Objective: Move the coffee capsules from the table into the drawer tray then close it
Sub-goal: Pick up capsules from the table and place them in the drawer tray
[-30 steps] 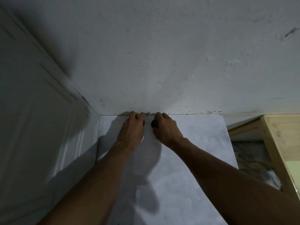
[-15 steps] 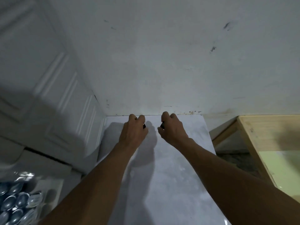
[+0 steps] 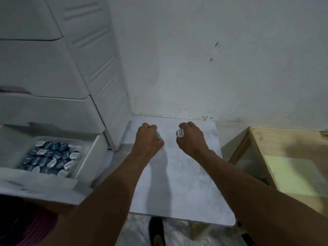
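We're pulling both hands back from the wall edge of the pale marbled worktop (image 3: 186, 174) — left hand (image 3: 148, 139) gripping one small blue-sided coffee capsule (image 3: 158, 135), right hand (image 3: 190, 139) gripping one round white-lidded coffee capsule (image 3: 180, 133). None showing on the worktop now. The open white plastic drawer tray (image 3: 88, 155) is coming into view at left, holding a blurred pile of blue foil capsules (image 3: 51, 157) — roughly two dozen. Likely the last carry before closing.
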A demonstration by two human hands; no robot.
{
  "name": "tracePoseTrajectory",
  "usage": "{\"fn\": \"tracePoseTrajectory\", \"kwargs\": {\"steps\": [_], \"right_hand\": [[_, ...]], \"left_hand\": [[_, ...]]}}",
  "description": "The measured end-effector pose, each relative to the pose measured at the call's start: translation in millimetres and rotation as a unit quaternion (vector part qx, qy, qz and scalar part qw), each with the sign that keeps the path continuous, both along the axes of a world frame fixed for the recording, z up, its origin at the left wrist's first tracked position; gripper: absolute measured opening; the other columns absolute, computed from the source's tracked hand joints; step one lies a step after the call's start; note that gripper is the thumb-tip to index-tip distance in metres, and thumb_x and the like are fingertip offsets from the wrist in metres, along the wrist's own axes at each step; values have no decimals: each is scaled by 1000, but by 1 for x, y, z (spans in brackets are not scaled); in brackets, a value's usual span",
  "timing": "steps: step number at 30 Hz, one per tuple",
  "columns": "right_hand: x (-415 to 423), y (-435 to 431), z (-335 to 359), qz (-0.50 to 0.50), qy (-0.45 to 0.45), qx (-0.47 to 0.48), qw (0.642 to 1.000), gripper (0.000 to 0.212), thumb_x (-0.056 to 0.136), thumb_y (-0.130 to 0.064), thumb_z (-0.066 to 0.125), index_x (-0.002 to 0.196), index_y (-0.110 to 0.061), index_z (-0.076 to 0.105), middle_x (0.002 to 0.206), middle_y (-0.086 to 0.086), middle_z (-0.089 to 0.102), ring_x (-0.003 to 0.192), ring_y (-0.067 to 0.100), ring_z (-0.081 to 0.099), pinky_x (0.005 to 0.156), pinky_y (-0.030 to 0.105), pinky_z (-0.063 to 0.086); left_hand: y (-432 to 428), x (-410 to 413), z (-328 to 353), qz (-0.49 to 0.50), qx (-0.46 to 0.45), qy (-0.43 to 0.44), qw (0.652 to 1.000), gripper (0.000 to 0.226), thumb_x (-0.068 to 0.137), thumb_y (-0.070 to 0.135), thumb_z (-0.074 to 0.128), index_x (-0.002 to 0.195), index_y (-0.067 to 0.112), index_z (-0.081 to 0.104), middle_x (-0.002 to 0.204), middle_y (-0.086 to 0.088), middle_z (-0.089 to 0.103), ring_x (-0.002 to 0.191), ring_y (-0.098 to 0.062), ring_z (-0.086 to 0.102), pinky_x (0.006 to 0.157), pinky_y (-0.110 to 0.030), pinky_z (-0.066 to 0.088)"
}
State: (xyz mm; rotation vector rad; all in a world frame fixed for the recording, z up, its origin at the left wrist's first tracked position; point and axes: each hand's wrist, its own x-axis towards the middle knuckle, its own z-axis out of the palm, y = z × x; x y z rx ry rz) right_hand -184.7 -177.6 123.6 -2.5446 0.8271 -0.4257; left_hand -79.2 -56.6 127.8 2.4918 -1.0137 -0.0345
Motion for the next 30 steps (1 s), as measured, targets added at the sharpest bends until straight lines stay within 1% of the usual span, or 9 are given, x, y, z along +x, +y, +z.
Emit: {"fn": "tracePoseTrajectory", "kwargs": {"steps": [3,7,11,14,17,19,23,26,30], "right_hand": [[-23,27,2,21,4,-4,1000,44,86,-16,62,127,-7,52,120,11,55,105,28,55,86,31,45],[-36,60,7,50,-8,-18,999,37,84,-14,64,118,-7,53,113,11,54,97,29,56,81,34,48],[-29,91,17,79,-22,-22,996,34,83,-14,64,115,-7,54,111,11,54,94,27,55,80,34,49],[-16,117,23,100,-31,-30,994,35,84,-14,64,117,-7,54,112,11,54,94,27,55,81,34,49],[3,149,23,123,-39,-44,991,36,83,-15,66,116,-7,55,111,11,56,95,27,54,82,35,48],[18,173,23,140,-42,-59,987,34,82,-16,66,114,-7,56,110,11,57,96,28,53,83,34,46],[54,228,27,152,-55,-56,985,37,83,-13,68,117,-6,56,112,13,57,101,31,53,87,35,43],[84,267,29,155,-72,-46,984,36,80,-4,66,115,-5,57,114,15,57,102,34,53,85,33,42],[121,314,34,134,-98,-38,985,36,81,0,62,116,-6,59,117,14,59,104,30,54,86,32,42]], "left_hand": [[34,-28,4,15,-12,4,1000,46,79,27,70,119,8,56,113,-13,54,105,-25,52,87,-30,42],[75,-49,17,34,-21,-15,999,41,78,29,70,112,11,58,107,-9,56,99,-24,54,77,-28,41],[112,-50,31,66,-27,-24,997,44,78,31,71,115,11,59,108,-9,58,102,-24,55,82,-32,44],[141,-44,36,84,-44,-31,995,38,76,28,71,108,10,61,102,-9,59,96,-24,55,76,-28,40],[175,-33,38,102,-45,-38,993,29,76,26,71,96,7,62,92,-10,60,89,-25,56,68,-27,36],[201,-21,38,111,-42,-40,992,26,76,24,70,94,7,61,91,-10,60,88,-26,57,67,-27,35],[255,11,39,134,-30,-29,990,35,79,24,69,109,10,60,107,-8,61,96,-23,57,79,-30,45],[295,38,41,127,-53,-38,990,43,81,23,69,121,12,57,119,-8,58,107,-22,54,90,-30,43],[344,78,49,103,-70,-62,990,42,80,21,69,120,12,59,118,-9,60,107,-22,54,92,-31,42]]}}
